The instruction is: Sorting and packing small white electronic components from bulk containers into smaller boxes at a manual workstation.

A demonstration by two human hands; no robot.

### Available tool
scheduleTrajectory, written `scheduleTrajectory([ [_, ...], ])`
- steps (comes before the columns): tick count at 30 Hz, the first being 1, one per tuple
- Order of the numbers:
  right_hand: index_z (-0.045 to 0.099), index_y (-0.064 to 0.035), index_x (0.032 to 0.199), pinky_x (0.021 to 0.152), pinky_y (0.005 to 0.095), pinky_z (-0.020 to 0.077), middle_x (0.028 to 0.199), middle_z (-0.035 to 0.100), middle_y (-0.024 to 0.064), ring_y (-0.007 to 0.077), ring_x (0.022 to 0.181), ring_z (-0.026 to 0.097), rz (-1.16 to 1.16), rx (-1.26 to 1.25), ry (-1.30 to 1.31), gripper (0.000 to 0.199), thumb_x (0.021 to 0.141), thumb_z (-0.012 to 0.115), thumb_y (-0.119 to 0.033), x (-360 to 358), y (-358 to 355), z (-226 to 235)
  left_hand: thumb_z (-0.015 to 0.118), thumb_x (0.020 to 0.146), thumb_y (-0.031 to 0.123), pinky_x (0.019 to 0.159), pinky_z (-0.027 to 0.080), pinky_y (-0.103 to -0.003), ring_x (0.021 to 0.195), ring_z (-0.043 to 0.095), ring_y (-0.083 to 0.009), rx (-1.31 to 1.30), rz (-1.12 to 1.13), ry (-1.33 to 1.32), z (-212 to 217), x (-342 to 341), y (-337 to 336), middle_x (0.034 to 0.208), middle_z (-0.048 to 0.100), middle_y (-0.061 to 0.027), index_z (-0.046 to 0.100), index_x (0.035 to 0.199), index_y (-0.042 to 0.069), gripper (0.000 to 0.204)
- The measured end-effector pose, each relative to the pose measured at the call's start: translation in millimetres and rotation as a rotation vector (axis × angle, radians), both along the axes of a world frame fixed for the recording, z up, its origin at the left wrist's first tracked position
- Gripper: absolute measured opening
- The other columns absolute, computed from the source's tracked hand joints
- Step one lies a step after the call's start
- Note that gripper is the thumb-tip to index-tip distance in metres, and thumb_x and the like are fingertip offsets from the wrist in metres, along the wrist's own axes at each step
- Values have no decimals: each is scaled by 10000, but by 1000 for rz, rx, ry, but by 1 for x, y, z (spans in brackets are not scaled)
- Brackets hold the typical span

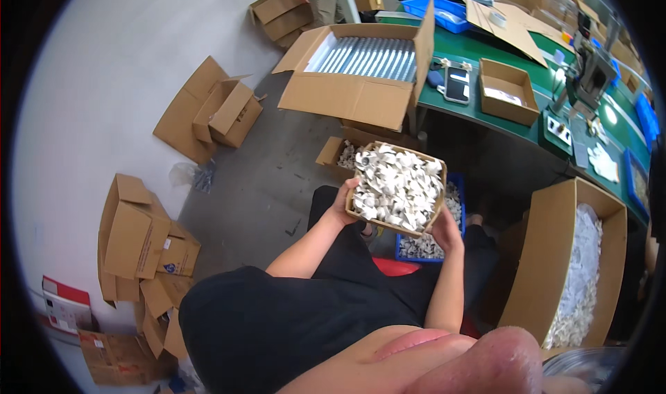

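Observation:
Both my hands hold a shallow open cardboard box (383,223) in front of me, above my lap. It is heaped with small white curved parts (397,186) that look like plastic. My left hand (343,201) grips the left edge of the box, and my right hand (446,229) grips its lower right corner. Some of the fingers are hidden beneath it. Under the box, partly covered, stands a blue crate (462,194) with more pale parts. Just behind it a small open carton (329,152) holds similar pieces.
Ahead, a large open carton (347,97) holds rows of silvery pieces. A green workbench (444,111) bears a low cardboard box (510,105) and a bench press (595,75). A tall carton (538,255) stands at right. Empty cartons (135,238) line the left wall. Another person (322,2) stands far off.

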State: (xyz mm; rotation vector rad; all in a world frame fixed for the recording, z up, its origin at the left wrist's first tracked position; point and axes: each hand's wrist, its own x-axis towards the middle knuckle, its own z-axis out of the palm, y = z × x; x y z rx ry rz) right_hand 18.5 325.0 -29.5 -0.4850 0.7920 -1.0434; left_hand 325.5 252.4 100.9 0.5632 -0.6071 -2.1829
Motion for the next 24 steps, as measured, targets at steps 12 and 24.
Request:
scheduleTrajectory([
  [12,360,-62,1568,1190,500,358,1586,433,125,340,1437,438,-45,-175,-238,782,1003,537,-573,1,10,51,681,888,427,1092,480,-438,1194,661,-272,202,-81,-24,-19,-17,21,1355,658,-158,567,1393,5,668],
  [24,181,-173,1642,1205,584,304,1690,218,96,388,1504,294,135,-154,-490,1128,815,377,-915,121,-18,100,720,900,421,1084,488,-411,1176,666,-241,114,166,46,-4,78,54,1342,669,-138,583,1380,19,641],
])
